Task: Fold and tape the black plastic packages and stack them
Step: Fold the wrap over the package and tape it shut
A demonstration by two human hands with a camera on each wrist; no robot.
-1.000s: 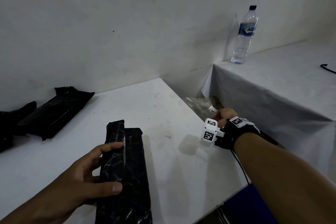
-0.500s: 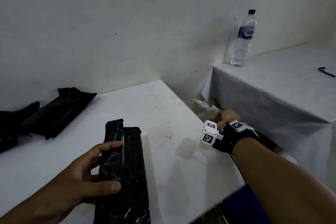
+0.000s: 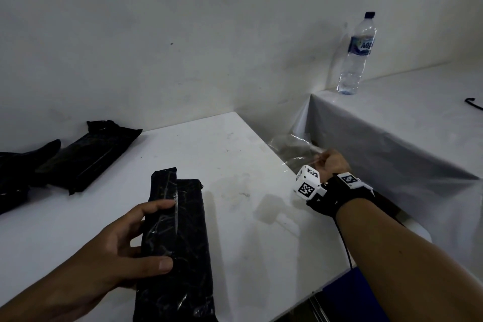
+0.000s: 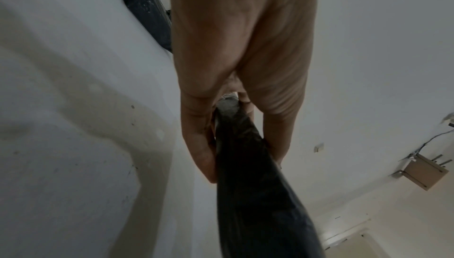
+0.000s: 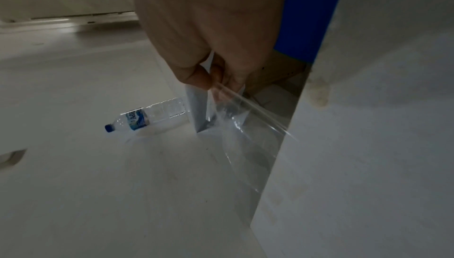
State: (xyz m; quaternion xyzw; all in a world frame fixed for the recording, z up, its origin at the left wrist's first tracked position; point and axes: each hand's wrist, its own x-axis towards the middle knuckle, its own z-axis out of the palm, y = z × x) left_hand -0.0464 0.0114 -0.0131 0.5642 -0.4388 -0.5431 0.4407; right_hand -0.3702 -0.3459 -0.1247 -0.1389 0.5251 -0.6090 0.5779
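Tape [image 3: 300, 150], pinched in the right hand [image 3: 332, 162] at right of frame, lies right of the long package [image 3: 180, 243] gripped by the left hand [image 3: 117, 251].

Light: dim, cool grey across all three views.
Shadows: soft ones fall left of the right hand [image 3: 330, 162] onto the desk [image 3: 235, 217].
Glare: thin highlights streak the clear tape [image 5: 245, 110] and the black package [image 3: 177, 238].
Blur: right wrist view smeared; left wrist view soft near the fingers [image 4: 199, 145].
Distortion: wide-angle bending at the edges.
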